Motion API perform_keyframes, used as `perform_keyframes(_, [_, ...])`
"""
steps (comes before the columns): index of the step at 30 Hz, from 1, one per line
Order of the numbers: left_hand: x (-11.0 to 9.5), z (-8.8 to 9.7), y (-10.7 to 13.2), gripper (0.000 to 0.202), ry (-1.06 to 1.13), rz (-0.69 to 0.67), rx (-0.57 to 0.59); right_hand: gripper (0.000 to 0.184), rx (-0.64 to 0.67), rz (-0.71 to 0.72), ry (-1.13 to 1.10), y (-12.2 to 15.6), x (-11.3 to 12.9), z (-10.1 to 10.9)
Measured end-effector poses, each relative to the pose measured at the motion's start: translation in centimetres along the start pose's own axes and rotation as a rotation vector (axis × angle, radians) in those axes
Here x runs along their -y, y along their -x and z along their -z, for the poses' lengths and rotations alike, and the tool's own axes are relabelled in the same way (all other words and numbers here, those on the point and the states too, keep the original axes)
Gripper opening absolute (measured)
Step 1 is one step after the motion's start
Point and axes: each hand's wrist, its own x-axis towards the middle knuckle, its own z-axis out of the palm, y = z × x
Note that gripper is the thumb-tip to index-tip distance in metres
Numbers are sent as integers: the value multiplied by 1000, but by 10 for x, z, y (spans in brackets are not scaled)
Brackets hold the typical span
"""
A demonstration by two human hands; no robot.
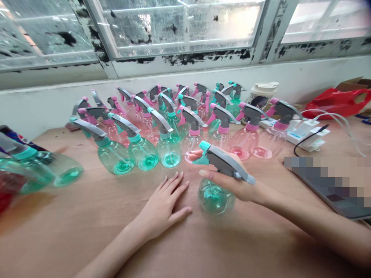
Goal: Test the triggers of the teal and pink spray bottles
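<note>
My right hand [232, 181] is closed around the neck of a green spray bottle [216, 200] with a grey and turquoise trigger head. The bottle is near the middle of the table, slightly tilted; I cannot tell whether its base touches the wood. My left hand [168, 206] lies flat on the tabletop beside it, fingers spread, holding nothing. Behind my hands several spray bottles stand in rows, green ones such as the nearest green bottle [169, 152] and pink ones such as a front pink bottle [245, 143]. My right hand partly hides a pink bottle behind it.
At the left edge are more green spray bottles [68, 173], with a dark can or bottle behind. To the right lie a power strip [308, 135] with cables, a tablet-like dark device [327, 193] and a red plastic bag [333, 102]. A lidded cup [262, 94] stands below the windows.
</note>
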Motion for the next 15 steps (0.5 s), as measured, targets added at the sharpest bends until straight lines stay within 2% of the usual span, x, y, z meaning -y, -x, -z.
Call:
perform_keyframes(10, [1,-2,1,64,32,-10,-36,33,3,-10,-55,-1,4,-1])
perform_keyframes(15, [2,-2,0,65,37,-9,-39,10,29,-85,-87,-2,11,-2])
